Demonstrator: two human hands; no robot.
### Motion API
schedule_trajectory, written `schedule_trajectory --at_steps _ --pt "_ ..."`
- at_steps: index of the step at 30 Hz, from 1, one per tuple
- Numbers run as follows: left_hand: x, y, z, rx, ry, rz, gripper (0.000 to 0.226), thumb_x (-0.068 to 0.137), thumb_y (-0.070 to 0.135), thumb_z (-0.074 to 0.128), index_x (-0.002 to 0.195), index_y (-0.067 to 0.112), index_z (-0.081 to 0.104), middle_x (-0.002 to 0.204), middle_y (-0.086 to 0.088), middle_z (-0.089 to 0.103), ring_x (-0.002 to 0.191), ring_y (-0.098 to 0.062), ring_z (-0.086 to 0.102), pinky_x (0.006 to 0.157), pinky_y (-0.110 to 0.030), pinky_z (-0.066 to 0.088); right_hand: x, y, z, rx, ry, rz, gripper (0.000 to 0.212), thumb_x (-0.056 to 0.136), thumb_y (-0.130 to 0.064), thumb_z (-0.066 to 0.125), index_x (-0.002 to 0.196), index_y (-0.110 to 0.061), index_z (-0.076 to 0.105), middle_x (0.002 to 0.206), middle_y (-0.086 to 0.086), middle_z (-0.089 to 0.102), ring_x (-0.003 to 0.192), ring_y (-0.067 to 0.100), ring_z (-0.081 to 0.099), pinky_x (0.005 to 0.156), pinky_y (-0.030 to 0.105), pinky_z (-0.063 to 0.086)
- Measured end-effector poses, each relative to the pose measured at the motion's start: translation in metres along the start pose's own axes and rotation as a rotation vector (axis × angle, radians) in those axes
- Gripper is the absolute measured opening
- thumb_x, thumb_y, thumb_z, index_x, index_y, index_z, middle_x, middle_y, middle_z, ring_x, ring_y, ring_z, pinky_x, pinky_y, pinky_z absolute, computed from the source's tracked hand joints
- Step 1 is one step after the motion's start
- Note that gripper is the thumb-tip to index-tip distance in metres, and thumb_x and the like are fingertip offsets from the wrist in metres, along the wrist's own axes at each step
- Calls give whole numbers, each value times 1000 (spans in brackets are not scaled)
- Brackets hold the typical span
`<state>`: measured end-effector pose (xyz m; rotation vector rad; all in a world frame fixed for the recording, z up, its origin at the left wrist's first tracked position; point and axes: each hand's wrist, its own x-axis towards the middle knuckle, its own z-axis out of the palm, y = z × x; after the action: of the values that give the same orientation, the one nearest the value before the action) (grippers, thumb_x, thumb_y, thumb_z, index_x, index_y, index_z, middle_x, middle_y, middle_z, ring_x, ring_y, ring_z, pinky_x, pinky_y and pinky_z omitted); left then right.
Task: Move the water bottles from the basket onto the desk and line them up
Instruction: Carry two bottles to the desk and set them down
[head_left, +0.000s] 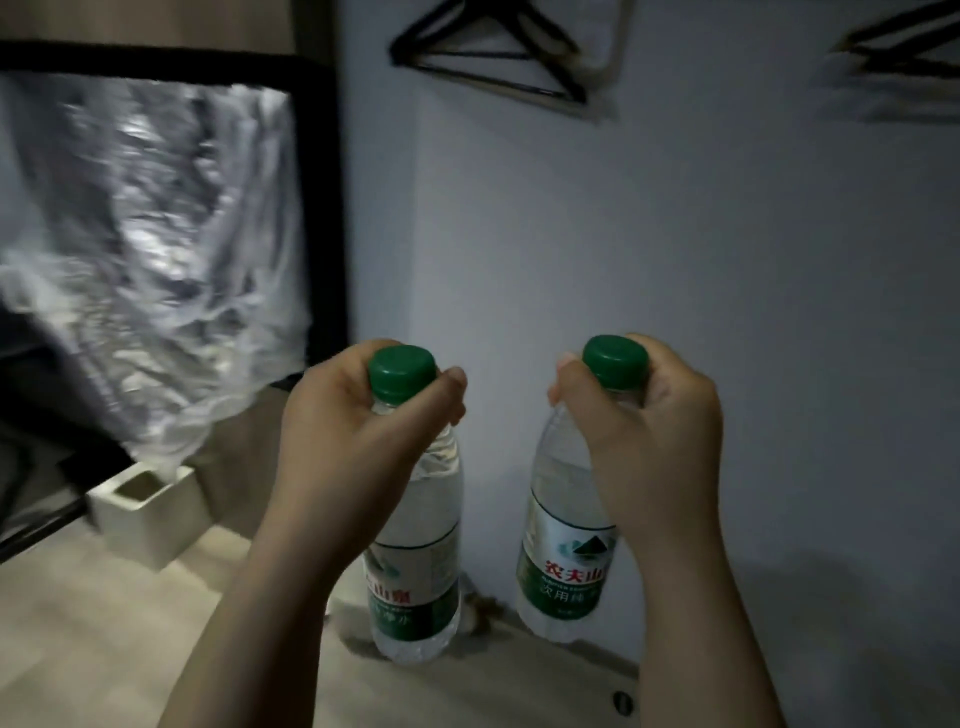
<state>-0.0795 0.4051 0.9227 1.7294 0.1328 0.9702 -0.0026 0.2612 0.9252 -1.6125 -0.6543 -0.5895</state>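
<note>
Two clear water bottles with green caps and green-and-white labels stand upright side by side near the wall on the light wooden desk (156, 649). My left hand (358, 415) grips the neck of the left bottle (421, 561) just under its cap. Around the neck of the right bottle (563, 551) my right hand (649, 431) is curled the same way. The bottles' bases are at or just above the desk top; I cannot tell whether they touch it. No basket is in view.
A white square holder (150, 514) stands on the desk at the left. Behind it a black frame holds crinkled silvery plastic sheet (156, 234). Black hangers (493, 57) hang on the pale wall above. A dark round hole (622, 701) sits in the desk top near the right forearm.
</note>
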Motion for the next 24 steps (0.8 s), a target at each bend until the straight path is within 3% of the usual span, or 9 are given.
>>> schedule_trajectory --at_steps 7,13,16,24 --pt "6 -12 -79 144 307 -52 17 77 26 75 72 11 68 68 -5 72 69 -21 69 67 -35 55 6 -13 101 239 -254 -61 25 79 -29 64 67 -7 62 61 6 63 56 16 56 50 11 41" --pt "12 -19 -110 321 499 -38 9 78 24 69 72 19 66 67 10 70 61 2 65 54 -5 46 20 -10 163 498 -474 -52 22 80 -24 66 70 -5 63 64 11 64 62 21 59 55 20 45" --pt "16 -21 -112 414 595 -45 10 77 33 67 72 24 65 69 12 70 65 1 66 56 -6 47 31 -6 185 578 -528 -46 19 77 -25 66 68 -8 63 62 4 63 56 14 56 52 9 41" --pt "16 -33 -117 527 731 -105 17 76 33 67 74 16 66 72 0 70 67 -9 66 60 -16 51 33 9 236 710 -695 -37 19 77 -30 66 67 -15 60 61 -1 60 55 7 54 54 10 41"
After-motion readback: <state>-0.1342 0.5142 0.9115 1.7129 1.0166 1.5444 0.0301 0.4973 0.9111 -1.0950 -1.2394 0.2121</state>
